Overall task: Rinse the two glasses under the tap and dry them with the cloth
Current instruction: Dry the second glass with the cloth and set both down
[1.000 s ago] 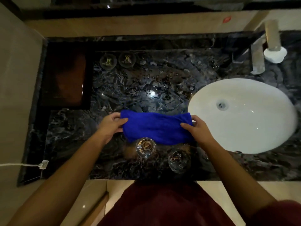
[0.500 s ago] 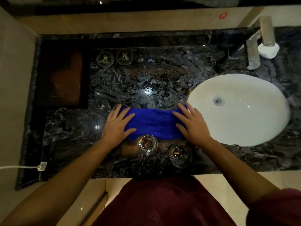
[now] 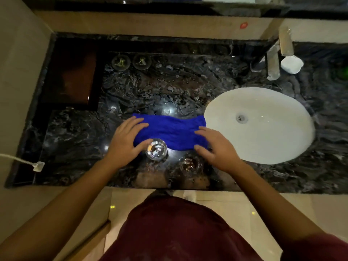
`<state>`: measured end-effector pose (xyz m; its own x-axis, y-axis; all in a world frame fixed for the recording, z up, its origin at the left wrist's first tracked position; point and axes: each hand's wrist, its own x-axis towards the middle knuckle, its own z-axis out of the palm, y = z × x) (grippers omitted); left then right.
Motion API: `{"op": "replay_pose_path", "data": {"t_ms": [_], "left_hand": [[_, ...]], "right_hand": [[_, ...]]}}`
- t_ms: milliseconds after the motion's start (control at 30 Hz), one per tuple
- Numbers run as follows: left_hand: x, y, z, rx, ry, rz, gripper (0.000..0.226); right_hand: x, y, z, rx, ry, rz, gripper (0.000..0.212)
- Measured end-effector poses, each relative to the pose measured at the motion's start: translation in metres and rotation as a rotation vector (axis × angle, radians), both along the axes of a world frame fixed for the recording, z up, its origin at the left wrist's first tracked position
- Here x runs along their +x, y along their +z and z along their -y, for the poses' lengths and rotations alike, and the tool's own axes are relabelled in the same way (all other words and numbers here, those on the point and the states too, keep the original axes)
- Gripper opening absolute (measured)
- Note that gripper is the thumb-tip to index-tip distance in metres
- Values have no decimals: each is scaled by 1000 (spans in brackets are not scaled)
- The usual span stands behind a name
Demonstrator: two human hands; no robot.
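blue cloth folded flat on dark marble counter beside white sink, left hand and right hand spread, fingers relaxed over its ends, gripping nothing, two glasses upright at its near edge, right one dim, apparently untouched

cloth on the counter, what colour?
Bright blue: the folded cloth on the dark marble counter, clearest in the head view.

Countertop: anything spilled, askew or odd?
Nothing broken or tipped. Water drops are scattered on the dark countertop behind the blue cloth. Both glasses stand upright, apart, by the front edge.
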<state>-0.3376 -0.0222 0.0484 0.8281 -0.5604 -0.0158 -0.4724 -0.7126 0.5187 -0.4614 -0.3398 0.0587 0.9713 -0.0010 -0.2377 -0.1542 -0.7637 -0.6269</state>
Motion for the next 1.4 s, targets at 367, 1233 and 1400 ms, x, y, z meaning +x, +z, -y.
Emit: {"op": "replay_pose_path", "data": {"t_ms": [367, 1233, 1400], "left_hand": [[-68, 1, 35, 314, -65, 89, 86], [-82, -7, 39, 109, 92, -47, 82], [-81, 26, 38, -47, 137, -107, 81]], "right_hand": [[-53, -14, -23, -216, 299, 0, 96], [-40, 8, -37, -216, 171, 22, 83], [-43, 41, -12, -112, 48, 90, 86]]}}
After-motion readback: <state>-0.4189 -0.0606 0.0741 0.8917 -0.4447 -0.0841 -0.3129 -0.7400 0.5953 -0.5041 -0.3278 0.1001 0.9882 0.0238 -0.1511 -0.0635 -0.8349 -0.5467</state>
